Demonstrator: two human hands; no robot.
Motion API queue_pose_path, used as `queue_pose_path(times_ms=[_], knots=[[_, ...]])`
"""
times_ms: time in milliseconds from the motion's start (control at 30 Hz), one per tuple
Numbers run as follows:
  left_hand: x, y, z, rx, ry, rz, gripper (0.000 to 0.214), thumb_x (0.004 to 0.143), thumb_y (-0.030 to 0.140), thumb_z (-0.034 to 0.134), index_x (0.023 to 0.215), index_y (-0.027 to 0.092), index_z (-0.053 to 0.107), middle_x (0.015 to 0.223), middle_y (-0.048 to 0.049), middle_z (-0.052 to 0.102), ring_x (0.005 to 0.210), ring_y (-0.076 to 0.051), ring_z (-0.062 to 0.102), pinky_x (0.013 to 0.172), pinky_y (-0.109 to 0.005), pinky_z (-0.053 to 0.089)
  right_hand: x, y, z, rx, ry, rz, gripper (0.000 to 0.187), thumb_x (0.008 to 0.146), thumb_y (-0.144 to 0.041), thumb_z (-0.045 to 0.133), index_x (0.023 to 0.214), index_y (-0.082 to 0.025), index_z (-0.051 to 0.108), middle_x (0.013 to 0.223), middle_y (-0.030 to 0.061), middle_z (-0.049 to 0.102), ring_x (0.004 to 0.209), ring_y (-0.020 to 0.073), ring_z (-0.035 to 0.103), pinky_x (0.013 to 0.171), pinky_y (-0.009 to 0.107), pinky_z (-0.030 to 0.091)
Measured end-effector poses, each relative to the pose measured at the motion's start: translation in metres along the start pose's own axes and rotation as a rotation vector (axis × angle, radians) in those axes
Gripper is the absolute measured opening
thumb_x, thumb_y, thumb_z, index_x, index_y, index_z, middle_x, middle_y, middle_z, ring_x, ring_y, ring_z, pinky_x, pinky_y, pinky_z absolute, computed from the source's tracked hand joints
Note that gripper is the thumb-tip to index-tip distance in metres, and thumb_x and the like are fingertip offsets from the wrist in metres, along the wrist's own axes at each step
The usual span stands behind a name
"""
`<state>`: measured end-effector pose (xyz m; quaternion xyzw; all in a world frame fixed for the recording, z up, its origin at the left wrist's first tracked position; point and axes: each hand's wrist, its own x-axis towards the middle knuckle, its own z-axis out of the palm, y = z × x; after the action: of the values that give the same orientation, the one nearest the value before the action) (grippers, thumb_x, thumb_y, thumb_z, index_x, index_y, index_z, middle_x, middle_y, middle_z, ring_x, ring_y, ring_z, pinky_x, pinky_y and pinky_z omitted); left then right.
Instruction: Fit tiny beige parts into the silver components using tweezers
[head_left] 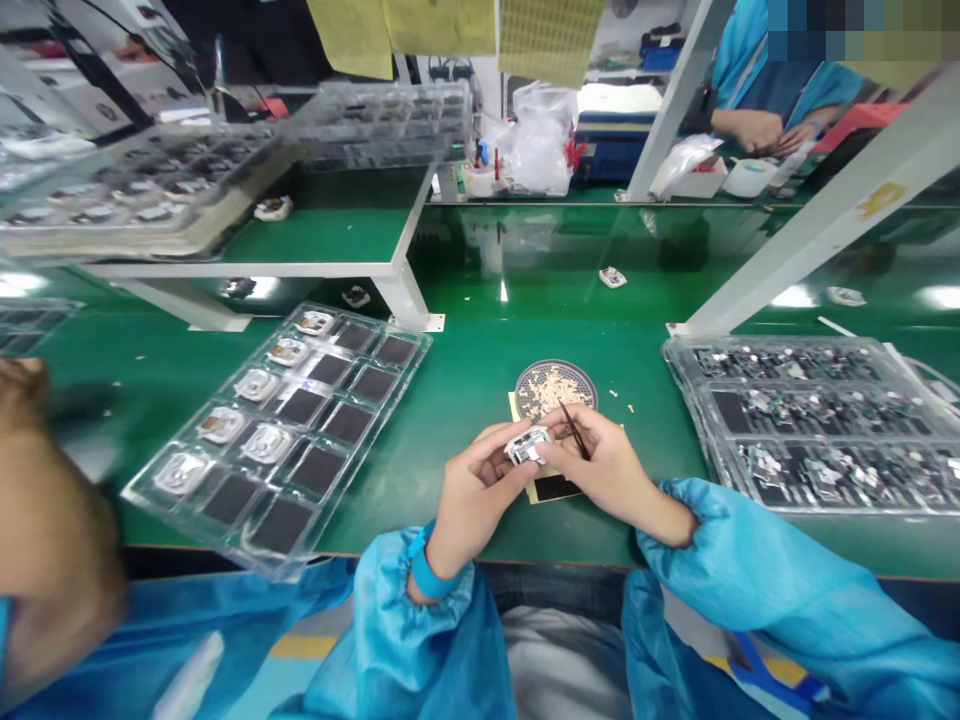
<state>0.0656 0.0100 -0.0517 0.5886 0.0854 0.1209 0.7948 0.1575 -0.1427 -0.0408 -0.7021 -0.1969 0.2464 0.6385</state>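
Observation:
My left hand [480,480] is closed on a small white device housing [527,446] with dark and metallic parts inside, held above the bench. Dark tweezers [574,432] rest in my right hand [600,455], their tip pointing up and away. My right thumb and fingers also touch the housing's right side. Just beyond my hands, a round dark dish [555,365] holds many small cream-coloured pieces. Under my hands a yellow-edged pad with a dark patch [555,488] shows in part.
On the left lies a clear compartment tray [330,470] with several white housings. Another clear tray [795,497] of small metallic parts stands right. A raised shelf [330,240] with loaded trays is back left. Slanted white posts [795,220] rise right. A co-worker's arm [52,520] reaches in left.

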Motion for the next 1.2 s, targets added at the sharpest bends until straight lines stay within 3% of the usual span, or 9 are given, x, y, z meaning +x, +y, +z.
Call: queue_pose_path(times_ms=[200, 367, 500, 633, 733, 833, 933, 1067, 1200], knots=[[-0.002, -0.002, -0.002, -0.014, -0.037, 0.042, 0.039, 0.084, 0.016, 0.077, 0.120, 0.029, 0.076, 0.122, -0.0072, 0.067, 0.111, -0.018, 0.067, 0.093, -0.023, 0.055, 0.000, 0.001, -0.001, 0.042, -0.029, -0.010, 0.036, 0.081, -0.044, 0.078, 0.103, -0.020, 0.064, 0.094, 0.0069, 0.068, 0.074, 0.0149, 0.060, 0.059, 0.027, 0.047], [-0.002, -0.002, -0.003, 0.004, -0.046, 0.026, 0.040, 0.083, 0.015, 0.077, 0.121, 0.029, 0.075, 0.122, -0.0075, 0.067, 0.109, -0.018, 0.066, 0.092, -0.023, 0.054, -0.001, 0.005, 0.003, 0.004, 0.013, -0.025, 0.033, 0.081, -0.040, 0.078, 0.101, -0.018, 0.064, 0.084, 0.0034, 0.065, 0.053, 0.0069, 0.039, 0.048, 0.024, 0.031], [-0.001, 0.000, 0.000, 0.035, -0.039, 0.047, 0.036, 0.086, 0.017, 0.075, 0.121, 0.026, 0.075, 0.120, -0.0089, 0.065, 0.109, -0.018, 0.065, 0.094, -0.025, 0.053, 0.000, 0.005, 0.004, 0.023, -0.015, -0.018, 0.034, 0.082, -0.041, 0.077, 0.106, -0.018, 0.066, 0.076, -0.0001, 0.060, 0.052, 0.0071, 0.033, 0.047, 0.024, 0.027], [-0.001, -0.003, 0.005, 0.133, -0.015, 0.097, 0.034, 0.088, 0.021, 0.072, 0.121, 0.027, 0.075, 0.114, -0.0078, 0.063, 0.104, -0.017, 0.062, 0.085, -0.024, 0.052, 0.001, 0.002, 0.002, 0.007, -0.067, 0.009, 0.034, 0.083, -0.048, 0.076, 0.095, -0.017, 0.070, 0.071, 0.0012, 0.059, 0.055, 0.0097, 0.035, 0.051, 0.026, 0.027], [-0.001, -0.004, 0.007, 0.295, 0.048, 0.047, 0.037, 0.089, 0.027, 0.072, 0.127, 0.027, 0.072, 0.114, -0.0072, 0.066, 0.096, -0.016, 0.062, 0.080, -0.024, 0.051, 0.002, 0.002, -0.001, -0.047, -0.020, -0.004, 0.034, 0.082, -0.050, 0.076, 0.090, -0.017, 0.069, 0.070, 0.0011, 0.058, 0.056, 0.0105, 0.034, 0.052, 0.026, 0.026], [0.000, 0.000, 0.008, 0.470, 0.066, 0.021, 0.032, 0.092, 0.031, 0.069, 0.123, 0.025, 0.074, 0.096, -0.0039, 0.067, 0.079, -0.012, 0.058, 0.071, -0.022, 0.048, 0.004, 0.003, -0.003, -0.083, 0.000, -0.016, 0.033, 0.082, -0.048, 0.076, 0.093, -0.017, 0.070, 0.073, 0.0009, 0.060, 0.059, 0.0112, 0.038, 0.055, 0.026, 0.030], [0.002, 0.006, 0.009, 0.577, 0.052, 0.097, 0.028, 0.093, 0.029, 0.067, 0.120, 0.027, 0.076, 0.082, -0.0006, 0.061, 0.072, -0.010, 0.053, 0.066, -0.020, 0.044, 0.006, 0.003, -0.004, -0.108, -0.029, -0.020, 0.031, 0.084, -0.046, 0.074, 0.091, -0.015, 0.070, 0.075, 0.0019, 0.061, 0.064, 0.0120, 0.042, 0.058, 0.026, 0.033], [0.002, 0.008, 0.012, 0.591, 0.055, 0.140, 0.026, 0.092, 0.027, 0.068, 0.117, 0.027, 0.077, 0.081, 0.0004, 0.061, 0.071, -0.009, 0.053, 0.064, -0.019, 0.042, 0.006, 0.000, -0.005, -0.122, 0.002, -0.024, 0.034, 0.082, -0.047, 0.074, 0.077, -0.015, 0.063, 0.068, 0.0006, 0.056, 0.060, 0.0111, 0.038, 0.055, 0.026, 0.030], [-0.002, 0.005, 0.018, 0.554, 0.084, 0.156, 0.022, 0.093, 0.027, 0.068, 0.113, 0.026, 0.078, 0.086, -0.0003, 0.066, 0.077, -0.010, 0.057, 0.069, -0.019, 0.044, 0.003, -0.001, -0.004, -0.126, 0.027, -0.062, 0.037, 0.082, -0.051, 0.074, 0.076, -0.016, 0.061, 0.069, 0.0011, 0.056, 0.059, 0.0116, 0.040, 0.055, 0.026, 0.031]])
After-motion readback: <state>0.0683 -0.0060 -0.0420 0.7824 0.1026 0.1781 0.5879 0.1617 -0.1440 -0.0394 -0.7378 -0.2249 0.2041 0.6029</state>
